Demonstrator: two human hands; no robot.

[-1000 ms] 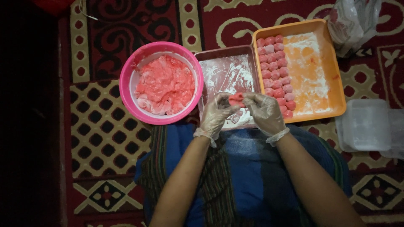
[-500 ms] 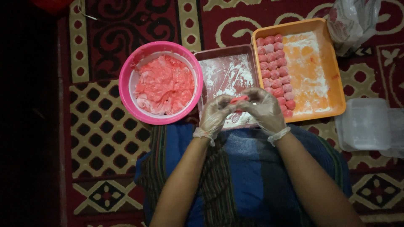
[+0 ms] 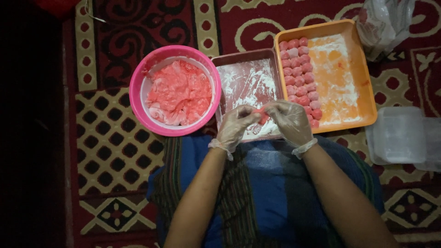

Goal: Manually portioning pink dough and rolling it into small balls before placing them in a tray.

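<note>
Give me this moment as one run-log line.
left hand: gloved, pinching dough piece | right hand: gloved, pinching same piece | over floured tray | pink bowl left | orange tray right

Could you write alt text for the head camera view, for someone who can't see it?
Two gloved hands, left hand and right hand, pinch a small pink dough piece over a floured tray. A pink bowl of pink dough sits left; an orange tray with rows of pink balls sits right.

Thin glossy plastic gloves, a smooth pink plastic bowl, a matt floured orange tray, woven carpet.
</note>
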